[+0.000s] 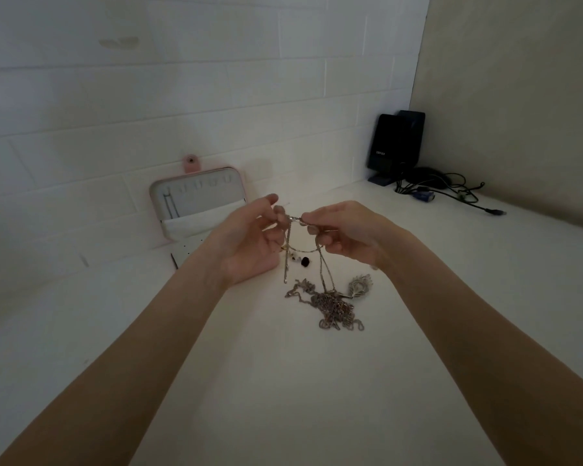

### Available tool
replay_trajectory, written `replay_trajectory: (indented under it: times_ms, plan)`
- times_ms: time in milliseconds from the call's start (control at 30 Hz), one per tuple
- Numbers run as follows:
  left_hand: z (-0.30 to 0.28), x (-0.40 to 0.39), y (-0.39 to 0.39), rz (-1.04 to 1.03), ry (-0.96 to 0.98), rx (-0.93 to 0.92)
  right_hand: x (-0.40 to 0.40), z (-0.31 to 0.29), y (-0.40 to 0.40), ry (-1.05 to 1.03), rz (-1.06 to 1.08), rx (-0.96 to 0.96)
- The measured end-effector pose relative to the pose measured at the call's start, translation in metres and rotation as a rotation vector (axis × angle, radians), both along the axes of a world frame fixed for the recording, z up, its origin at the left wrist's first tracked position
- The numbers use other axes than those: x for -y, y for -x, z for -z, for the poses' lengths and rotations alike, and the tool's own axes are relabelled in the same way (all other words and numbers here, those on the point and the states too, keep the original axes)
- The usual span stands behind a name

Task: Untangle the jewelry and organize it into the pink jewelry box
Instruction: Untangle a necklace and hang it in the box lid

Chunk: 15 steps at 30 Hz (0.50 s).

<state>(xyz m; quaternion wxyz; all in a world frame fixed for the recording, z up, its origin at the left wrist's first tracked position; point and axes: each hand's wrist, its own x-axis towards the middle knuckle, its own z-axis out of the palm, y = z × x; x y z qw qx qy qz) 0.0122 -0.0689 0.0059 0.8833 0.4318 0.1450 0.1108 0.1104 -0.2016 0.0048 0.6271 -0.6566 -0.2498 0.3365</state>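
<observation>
2 hands, left hand (pixel 249 240) and right hand (pixel 342 230), pinch thin silver chain (pixel 295 219) mid-frame; tangled silver chain heap (pixel 334 307) below on white table (pixel 283 381); open pink jewelry box (pixel 199 200) left; black speaker (pixel 396 142) upper right.

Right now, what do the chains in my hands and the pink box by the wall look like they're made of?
Chains: probably silver-toned metal, with fine glinting links.
Pink box: the shell and snap tab look like smooth matte faux leather, though that is uncertain; the pale lining may be fabric.
</observation>
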Motion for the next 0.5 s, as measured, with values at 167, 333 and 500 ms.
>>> replay_trajectory:
  times_ms: [167,333,500]
  plan:
    - [0.003,0.000,-0.002,-0.027,-0.600,-0.230,0.006,0.004,-0.010,0.001,0.081,0.065]
    - [0.015,0.004,-0.011,-0.087,-1.138,-0.298,0.003,0.003,-0.005,-0.025,0.043,0.110]
    - [0.014,0.010,-0.013,-0.096,-1.357,-0.256,0.005,0.003,-0.008,-0.096,0.106,0.114]
